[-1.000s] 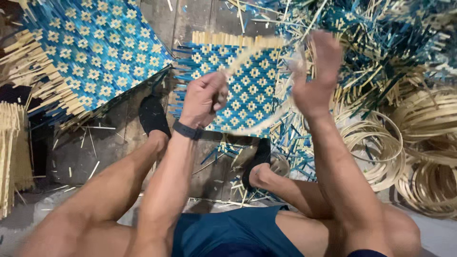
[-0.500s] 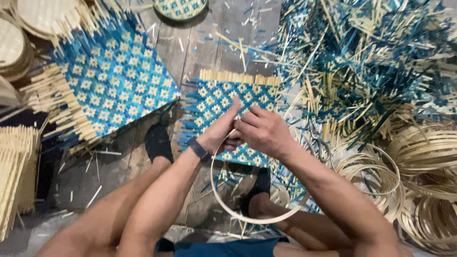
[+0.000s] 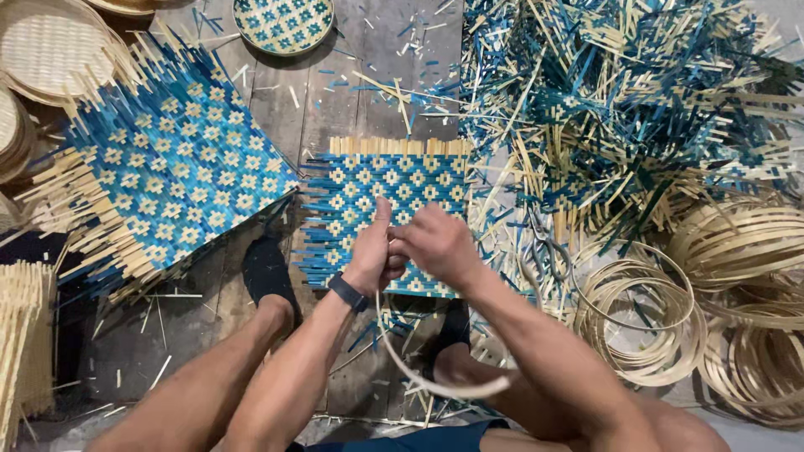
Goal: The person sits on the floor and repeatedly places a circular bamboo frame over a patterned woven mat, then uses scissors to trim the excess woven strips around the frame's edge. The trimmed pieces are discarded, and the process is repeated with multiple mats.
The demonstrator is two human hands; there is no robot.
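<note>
Left hand [image 3: 371,255] and right hand [image 3: 435,243] meet over small woven mat [image 3: 389,188], both pinching top of thin bamboo hoop [image 3: 435,381]; rest of hoop curves down toward lap. Mat lies flat on plank floor [image 3: 335,92] between feet. For clean fit: hold hoop level, centre it over blue-and-tan weave, keep overlap tight (grip point partly hidden). Spare hoops [image 3: 645,322] at right; larger woven sheet [image 3: 180,172] at left.
</note>
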